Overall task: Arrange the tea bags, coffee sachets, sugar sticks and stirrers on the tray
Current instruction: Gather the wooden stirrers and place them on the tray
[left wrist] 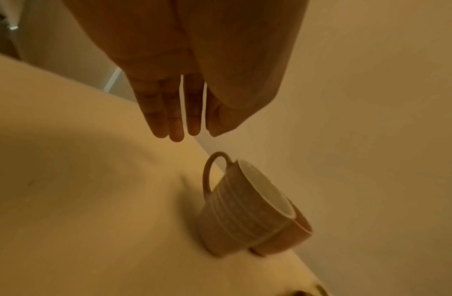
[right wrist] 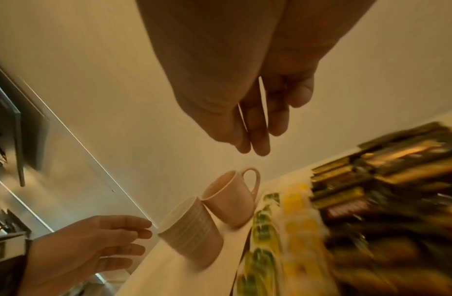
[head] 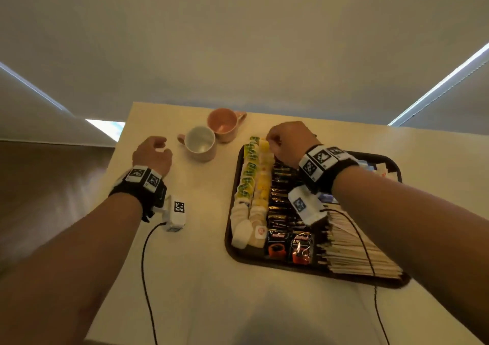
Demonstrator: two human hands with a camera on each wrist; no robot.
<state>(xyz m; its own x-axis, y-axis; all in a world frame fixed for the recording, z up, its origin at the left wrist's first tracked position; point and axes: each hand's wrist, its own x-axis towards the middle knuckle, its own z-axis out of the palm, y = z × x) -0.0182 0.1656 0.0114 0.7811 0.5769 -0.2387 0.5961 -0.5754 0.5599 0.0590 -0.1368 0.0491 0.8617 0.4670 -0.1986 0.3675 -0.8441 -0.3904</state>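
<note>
In the head view, a dark tray (head: 235, 249) sits on the pale counter (head: 201, 278), right of centre. On it, from left to right, run a row of tea bags (head: 247, 179) in green-and-white wrappers, a row of yellow tea bags (head: 262, 183), two rows of dark coffee sachets (head: 280, 201) with gold and red print, and a stack of wooden stirrers (head: 354, 254) at the near right. The print on the wrappers is too blurred to read. White sugar sticks (head: 385, 172) lie at the far right corner. The right hand (head: 289, 141) hovers over the far end of the tea rows, fingers curled downward; whether they pinch anything cannot be told here. The left hand (head: 153, 154) rests above the counter left of two cups, fingers loosely curled and holding nothing. A white-lined cup (head: 200, 143) touches a pink cup (head: 225, 123). Both wrists wear black bands with square black-and-white markers.

In the left wrist view, the left hand (left wrist: 192, 90) hangs with straight, relaxed fingers (left wrist: 175, 124) above the counter (left wrist: 80, 200), the ribbed cup (left wrist: 245, 212) below it.

In the right wrist view, the right hand (right wrist: 245, 90) shows loosely extended fingers (right wrist: 260, 136) holding nothing, above the cups and the blurred tea bags (right wrist: 265, 236) and coffee sachets (right wrist: 359, 190). The left hand (right wrist: 88, 250) lies open at lower left.
</note>
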